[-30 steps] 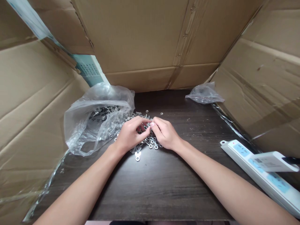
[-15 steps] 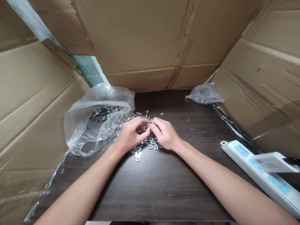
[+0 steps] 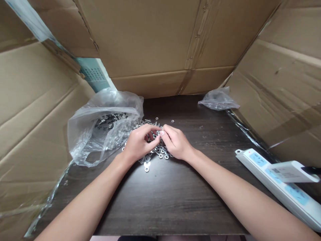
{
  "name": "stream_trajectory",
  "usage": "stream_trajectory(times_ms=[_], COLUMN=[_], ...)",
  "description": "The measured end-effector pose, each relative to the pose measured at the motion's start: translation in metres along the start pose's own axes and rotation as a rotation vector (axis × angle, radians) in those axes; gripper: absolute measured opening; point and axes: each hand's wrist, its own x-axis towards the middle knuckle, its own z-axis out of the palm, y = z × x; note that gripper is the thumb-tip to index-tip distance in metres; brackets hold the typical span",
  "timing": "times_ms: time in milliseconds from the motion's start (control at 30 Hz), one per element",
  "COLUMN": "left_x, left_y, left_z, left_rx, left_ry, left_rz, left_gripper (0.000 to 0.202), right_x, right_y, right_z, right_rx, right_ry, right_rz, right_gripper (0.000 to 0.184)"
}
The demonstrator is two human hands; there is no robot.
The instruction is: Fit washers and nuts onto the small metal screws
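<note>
Over a pile of loose hardware, my left hand (image 3: 139, 140) and my right hand (image 3: 177, 142) meet at the fingertips. Between them is a small shiny bolt (image 3: 158, 133), partly hidden by the fingers. My left thumb and fingers curl around it in a pinch. Closed on its other end are my right thumb and index finger; whether a nut sits there, I cannot tell. Beneath and around both hands lie silver hex nuts (image 3: 161, 156), washers (image 3: 147, 159) and bolts.
Left of the pile, an open clear plastic bag (image 3: 82, 134) holds more bolts. A second, crumpled plastic bag (image 3: 219, 99) lies at the back right. On the right is a white power strip (image 3: 273, 184) with a plug in it. Cardboard walls (image 3: 150, 43) surround the dark table (image 3: 170, 204).
Both hands keep nearly the same hold at the same spot over the pile. The whole view has shifted very slightly.
</note>
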Motion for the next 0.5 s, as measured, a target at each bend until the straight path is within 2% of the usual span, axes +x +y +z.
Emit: stream_trajectory(times_ms=[133, 500], left_x=[0.0001, 0.0008], left_y=[-0.0011, -0.0007], left_z=[-0.0006, -0.0024], left_rx=[-0.001, -0.008], left_ry=[0.002, 0.019], left_rz=[0.003, 0.026], left_gripper=[0.015, 0.011], right_x=[0.0, 0.0006], right_y=[0.0, -0.0025], right_z=[-0.0007, -0.0006], right_rx=[-0.016, -0.035], right_ry=[-0.027, 0.001], right_rz=[-0.006, -0.035], right_gripper=[0.025, 0.027])
